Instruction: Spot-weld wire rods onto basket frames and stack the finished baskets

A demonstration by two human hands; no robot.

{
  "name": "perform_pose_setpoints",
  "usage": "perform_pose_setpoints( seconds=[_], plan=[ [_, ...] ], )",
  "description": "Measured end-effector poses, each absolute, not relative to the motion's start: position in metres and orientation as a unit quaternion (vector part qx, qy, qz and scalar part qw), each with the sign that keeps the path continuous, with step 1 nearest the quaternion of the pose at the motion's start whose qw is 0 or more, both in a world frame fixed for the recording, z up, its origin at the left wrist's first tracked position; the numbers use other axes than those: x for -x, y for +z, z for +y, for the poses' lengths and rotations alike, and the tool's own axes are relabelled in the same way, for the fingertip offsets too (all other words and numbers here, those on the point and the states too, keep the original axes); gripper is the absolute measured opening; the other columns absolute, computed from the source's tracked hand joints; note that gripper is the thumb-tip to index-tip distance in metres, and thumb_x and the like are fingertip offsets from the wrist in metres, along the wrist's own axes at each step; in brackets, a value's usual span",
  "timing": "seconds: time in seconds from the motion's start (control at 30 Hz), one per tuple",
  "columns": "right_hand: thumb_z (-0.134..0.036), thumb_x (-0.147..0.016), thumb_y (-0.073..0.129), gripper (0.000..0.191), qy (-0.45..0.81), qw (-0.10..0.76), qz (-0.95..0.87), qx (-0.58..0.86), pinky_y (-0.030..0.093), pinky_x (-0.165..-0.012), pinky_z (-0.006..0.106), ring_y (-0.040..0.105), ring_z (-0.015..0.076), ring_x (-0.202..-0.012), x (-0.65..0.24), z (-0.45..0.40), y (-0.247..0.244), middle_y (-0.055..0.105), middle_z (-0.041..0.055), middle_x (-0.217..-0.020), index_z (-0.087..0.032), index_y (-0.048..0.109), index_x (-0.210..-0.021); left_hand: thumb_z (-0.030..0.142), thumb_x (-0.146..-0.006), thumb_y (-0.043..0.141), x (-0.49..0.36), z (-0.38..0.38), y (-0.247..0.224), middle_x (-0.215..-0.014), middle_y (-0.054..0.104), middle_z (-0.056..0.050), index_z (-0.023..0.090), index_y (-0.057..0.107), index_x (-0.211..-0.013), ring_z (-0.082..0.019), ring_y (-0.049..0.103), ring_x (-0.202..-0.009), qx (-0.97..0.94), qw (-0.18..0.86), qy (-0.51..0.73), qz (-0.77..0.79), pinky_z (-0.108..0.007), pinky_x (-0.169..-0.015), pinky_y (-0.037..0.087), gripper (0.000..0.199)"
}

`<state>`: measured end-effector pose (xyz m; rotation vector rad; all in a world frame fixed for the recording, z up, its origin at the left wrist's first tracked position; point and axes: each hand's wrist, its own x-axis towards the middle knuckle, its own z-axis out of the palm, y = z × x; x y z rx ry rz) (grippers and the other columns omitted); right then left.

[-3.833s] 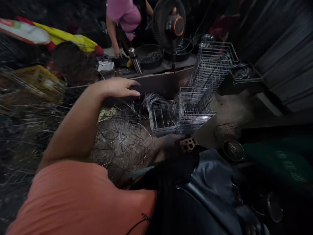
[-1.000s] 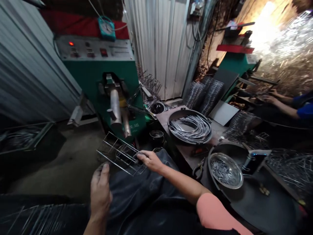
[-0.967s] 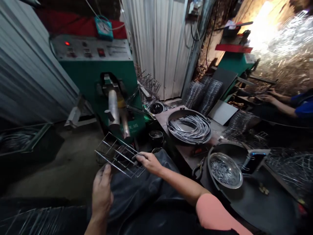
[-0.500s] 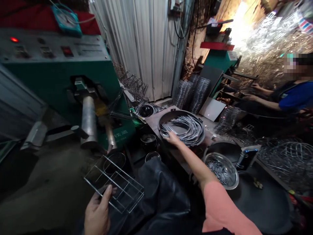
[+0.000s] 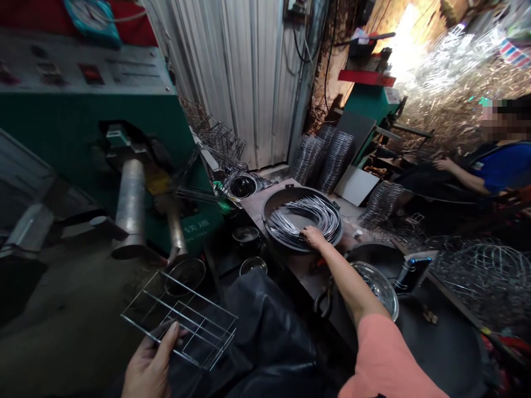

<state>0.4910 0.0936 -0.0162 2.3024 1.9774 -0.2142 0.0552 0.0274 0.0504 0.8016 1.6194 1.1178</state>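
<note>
Right hand [image 5: 313,237] off wire rack [image 5: 188,315], now on bent wires [image 5: 309,216] in black pan [image 5: 290,189].

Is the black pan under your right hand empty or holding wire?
Holding wire: curved steel rods lie bundled in the black pan, and the right hand rests on them.

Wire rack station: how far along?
Looks done: tall stacks of silver wire racks stand beyond the pan. In hand: the left hand holds one flat silver wire rack frame, while the right hand is on curved silver wire rods. Left: many rods still lie in the round black pan.
</note>
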Motion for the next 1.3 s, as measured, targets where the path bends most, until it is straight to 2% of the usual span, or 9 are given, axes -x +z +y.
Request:
perform_pose_setpoints(
  seconds=[0.1, 0.3, 0.4, 0.5, 0.6, 0.73, 0.9, 1.13, 1.3],
  plan=[
    [-0.018, -0.089, 0.042, 0.027, -0.058, 0.056, 0.655, -0.751, 0.037, -0.078, 0.026, 0.053, 0.0214, -0.097, -0.487, 0.098, -0.013, 0.061, 0.0142, -0.102, -0.014, 0.065, -0.103, 0.049, -0.043, 0.07, -0.059, 0.024, 0.053, -0.065, 0.064, -0.001, 0.019, 0.063, -0.068, -0.02, 0.058, -0.069, -0.324, 0.495, 0.45, 0.669, -0.034, -0.07, 0.047, 0.04],
    [-0.016, -0.087, 0.045, 0.027, -0.043, 0.026, 0.67, -0.741, 0.039, -0.074, 0.024, 0.057, 0.0199, -0.091, -0.467, 0.11, -0.007, 0.063, 0.0121, -0.097, -0.017, 0.065, -0.104, 0.052, -0.047, 0.069, -0.049, 0.021, 0.043, -0.074, 0.066, -0.001, 0.018, 0.064, -0.075, -0.023, 0.059, -0.087, -0.333, 0.483, 0.463, 0.664, -0.038, -0.087, 0.041, 0.044],
    [-0.022, -0.09, 0.043, 0.029, -0.02, -0.011, 0.667, -0.745, 0.04, -0.077, 0.024, 0.057, 0.0189, -0.092, -0.471, 0.112, 0.004, 0.062, 0.0114, -0.1, -0.018, 0.062, -0.112, 0.052, -0.047, 0.07, -0.044, 0.023, 0.037, -0.073, 0.065, -0.001, 0.018, 0.064, -0.074, -0.024, 0.058, -0.09, -0.332, 0.479, 0.472, 0.661, -0.038, -0.091, 0.04, 0.043],
    [-0.027, -0.092, 0.041, 0.032, 0.015, -0.094, 0.648, -0.756, 0.042, -0.077, 0.026, 0.058, 0.0192, -0.091, -0.488, 0.114, 0.016, 0.062, 0.0109, -0.1, -0.019, 0.06, -0.115, 0.053, -0.048, 0.071, -0.042, 0.024, 0.031, -0.071, 0.064, 0.0, 0.019, 0.064, -0.073, -0.023, 0.058, -0.087, -0.331, 0.493, 0.477, 0.648, -0.037, -0.088, 0.041, 0.043],
    [-0.025, -0.088, 0.047, 0.025, 0.007, -0.154, 0.648, -0.746, 0.044, -0.076, 0.028, 0.059, 0.0196, -0.087, -0.504, 0.118, 0.021, 0.065, 0.0087, -0.095, -0.022, 0.066, -0.105, 0.054, -0.051, 0.07, -0.042, 0.024, 0.028, -0.072, 0.064, 0.0, 0.019, 0.063, -0.074, -0.021, 0.058, -0.083, -0.353, 0.499, 0.473, 0.634, -0.035, -0.084, 0.042, 0.042],
    [-0.02, -0.08, 0.057, 0.016, -0.027, -0.143, 0.664, -0.733, 0.045, -0.073, 0.025, 0.061, 0.0181, -0.079, -0.507, 0.118, 0.012, 0.068, 0.0065, -0.086, -0.021, 0.07, -0.088, 0.056, -0.055, 0.067, -0.044, 0.022, 0.031, -0.073, 0.064, -0.001, 0.019, 0.063, -0.074, -0.021, 0.058, -0.08, -0.385, 0.499, 0.456, 0.629, -0.035, -0.081, 0.043, 0.042],
    [-0.016, -0.077, 0.056, 0.016, 0.003, -0.19, 0.644, -0.741, 0.045, -0.076, 0.026, 0.061, 0.0182, -0.079, -0.506, 0.118, 0.011, 0.068, 0.0074, -0.086, -0.019, 0.07, -0.084, 0.053, -0.057, 0.067, -0.043, 0.022, 0.037, -0.072, 0.064, -0.001, 0.018, 0.063, -0.075, -0.022, 0.059, -0.083, -0.38, 0.485, 0.476, 0.627, -0.036, -0.083, 0.043, 0.039],
    [-0.024, -0.082, 0.041, 0.031, 0.111, -0.324, 0.526, -0.779, 0.045, -0.081, 0.036, 0.059, 0.0236, -0.089, -0.539, 0.124, 0.063, 0.066, 0.0139, -0.096, -0.013, 0.065, -0.098, 0.051, -0.058, 0.068, -0.039, 0.022, 0.037, -0.075, 0.066, -0.002, 0.019, 0.063, -0.076, -0.023, 0.061, -0.087, -0.367, 0.491, 0.504, 0.608, -0.037, -0.086, 0.044, 0.037],
    [-0.035, -0.075, 0.051, 0.028, 0.124, -0.455, 0.449, -0.759, 0.046, -0.075, 0.034, 0.059, 0.0217, -0.081, -0.546, 0.103, 0.126, 0.068, 0.008, -0.087, -0.018, 0.067, -0.09, 0.054, -0.055, 0.069, -0.033, 0.03, 0.039, -0.07, 0.066, -0.002, 0.018, 0.063, -0.073, -0.022, 0.061, -0.078, -0.364, 0.482, 0.521, 0.603, -0.037, -0.078, 0.046, 0.04]
  ],
)
